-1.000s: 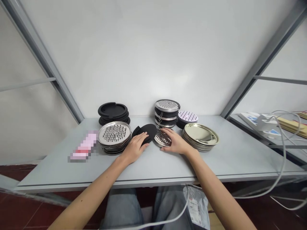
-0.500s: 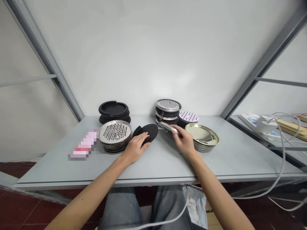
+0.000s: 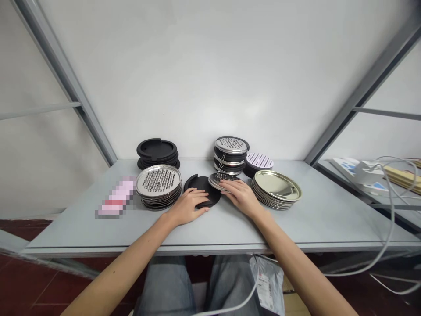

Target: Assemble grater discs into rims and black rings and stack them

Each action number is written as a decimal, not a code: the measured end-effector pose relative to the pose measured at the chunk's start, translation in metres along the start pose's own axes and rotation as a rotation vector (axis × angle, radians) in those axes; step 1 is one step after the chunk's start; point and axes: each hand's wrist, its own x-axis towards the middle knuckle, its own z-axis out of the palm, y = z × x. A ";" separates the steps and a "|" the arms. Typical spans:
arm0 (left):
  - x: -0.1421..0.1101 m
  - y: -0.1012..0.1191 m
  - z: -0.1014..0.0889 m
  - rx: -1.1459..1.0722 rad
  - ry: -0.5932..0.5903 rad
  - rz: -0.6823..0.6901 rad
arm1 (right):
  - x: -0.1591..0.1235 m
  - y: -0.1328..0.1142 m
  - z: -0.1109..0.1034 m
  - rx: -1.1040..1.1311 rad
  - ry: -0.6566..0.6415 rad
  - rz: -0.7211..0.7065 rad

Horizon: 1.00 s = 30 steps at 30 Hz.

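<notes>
Head view | left hand (image 3: 190, 206): unclenched, fingers laid across the black base (image 3: 201, 182) on the grey table (image 3: 210, 230) | right hand (image 3: 242, 196): fingers over the metal grater (image 3: 219, 178), cannot tell if gripping | grater: above the base's right edge, contact unclear | base: between stacked graters (image 3: 159, 181) and gold lids (image 3: 278, 186)
</notes>
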 end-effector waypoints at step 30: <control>0.001 0.002 0.003 -0.085 0.204 -0.106 | -0.001 0.013 0.016 0.095 0.018 0.723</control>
